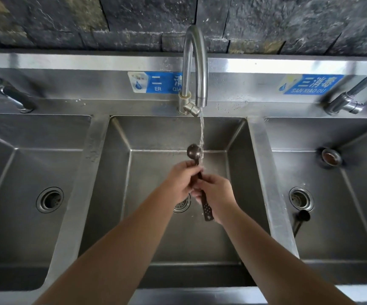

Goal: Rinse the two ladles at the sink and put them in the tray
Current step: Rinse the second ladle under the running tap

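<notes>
A dark brown ladle [194,151] is held over the middle sink basin [156,137], its small round bowl up beside the water stream [201,133] from the curved steel tap [194,62]. My left hand [183,179] grips the handle just below the bowl. My right hand [216,195] holds the handle lower down, and the perforated handle end [206,211] sticks out beneath it. A second dark ladle [300,221] lies in the right basin near its drain. No tray is in view.
Three steel basins sit side by side, each with a drain: left [49,199], middle [181,204] partly hidden, right [301,198]. Other taps stand at far left [8,93] and far right [350,100]. A loose strainer plug [330,156] rests in the right basin.
</notes>
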A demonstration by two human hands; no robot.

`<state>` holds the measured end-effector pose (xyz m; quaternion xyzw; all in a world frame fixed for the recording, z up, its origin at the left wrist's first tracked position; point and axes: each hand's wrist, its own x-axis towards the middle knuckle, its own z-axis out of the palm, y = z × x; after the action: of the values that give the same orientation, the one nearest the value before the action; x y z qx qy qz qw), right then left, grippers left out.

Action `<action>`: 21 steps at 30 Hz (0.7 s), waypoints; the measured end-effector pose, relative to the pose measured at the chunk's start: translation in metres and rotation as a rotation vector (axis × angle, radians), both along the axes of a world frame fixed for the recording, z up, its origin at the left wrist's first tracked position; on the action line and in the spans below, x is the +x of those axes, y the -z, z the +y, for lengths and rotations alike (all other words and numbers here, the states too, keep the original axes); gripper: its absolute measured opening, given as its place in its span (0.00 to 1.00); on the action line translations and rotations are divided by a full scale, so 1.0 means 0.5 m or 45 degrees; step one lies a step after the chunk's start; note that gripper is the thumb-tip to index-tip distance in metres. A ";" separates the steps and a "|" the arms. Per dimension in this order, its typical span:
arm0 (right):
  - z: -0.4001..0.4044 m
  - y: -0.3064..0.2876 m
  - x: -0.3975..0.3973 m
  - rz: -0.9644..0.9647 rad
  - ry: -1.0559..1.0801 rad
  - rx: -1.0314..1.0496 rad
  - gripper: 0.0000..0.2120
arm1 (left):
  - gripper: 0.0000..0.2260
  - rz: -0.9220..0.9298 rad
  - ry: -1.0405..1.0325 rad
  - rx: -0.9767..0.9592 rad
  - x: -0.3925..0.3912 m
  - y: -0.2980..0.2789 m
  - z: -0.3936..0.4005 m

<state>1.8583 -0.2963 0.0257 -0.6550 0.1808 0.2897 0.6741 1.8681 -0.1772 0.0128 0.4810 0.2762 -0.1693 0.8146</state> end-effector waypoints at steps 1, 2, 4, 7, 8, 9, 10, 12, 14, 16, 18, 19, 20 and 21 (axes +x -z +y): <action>-0.009 0.002 -0.018 0.066 0.038 0.088 0.06 | 0.02 0.009 0.010 -0.017 -0.015 0.009 -0.007; -0.019 0.004 -0.033 0.116 0.069 0.151 0.07 | 0.02 0.026 0.011 -0.020 -0.028 0.016 -0.013; -0.037 0.008 -0.060 0.180 0.101 0.196 0.11 | 0.02 0.069 0.021 -0.003 -0.053 0.027 -0.026; -0.057 0.018 -0.088 0.257 0.114 0.179 0.13 | 0.06 0.131 0.053 0.042 -0.083 0.043 -0.041; -0.062 0.022 -0.094 0.285 0.122 0.175 0.12 | 0.06 0.155 0.052 0.047 -0.092 0.048 -0.044; -0.065 0.025 -0.098 0.307 0.130 0.175 0.11 | 0.05 0.177 0.046 0.042 -0.099 0.051 -0.046; -0.067 0.028 -0.100 0.321 0.138 0.177 0.11 | 0.05 0.196 0.037 0.033 -0.105 0.053 -0.048; -0.068 0.030 -0.098 0.331 0.160 0.191 0.12 | 0.05 0.205 0.027 0.003 -0.112 0.050 -0.049; -0.062 0.027 -0.085 0.323 0.189 0.193 0.12 | 0.07 0.173 0.028 -0.028 -0.110 0.040 -0.049; -0.052 0.019 -0.061 0.293 0.211 0.203 0.11 | 0.07 0.134 0.029 -0.024 -0.097 0.024 -0.045; -0.039 0.007 -0.030 0.249 0.214 0.230 0.11 | 0.08 0.101 0.027 0.018 -0.075 0.005 -0.036; -0.033 -0.001 -0.013 0.228 0.216 0.239 0.11 | 0.09 0.081 0.029 0.041 -0.062 -0.006 -0.030; -0.026 -0.009 0.004 0.206 0.216 0.251 0.11 | 0.10 0.058 0.030 0.058 -0.050 -0.018 -0.024; -0.019 -0.018 0.020 0.181 0.210 0.269 0.11 | 0.10 0.035 0.029 0.068 -0.037 -0.029 -0.017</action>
<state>1.8685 -0.3057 0.0348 -0.5410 0.2497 0.2966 0.7463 1.8497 -0.1859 0.0274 0.5033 0.2862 -0.1777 0.7958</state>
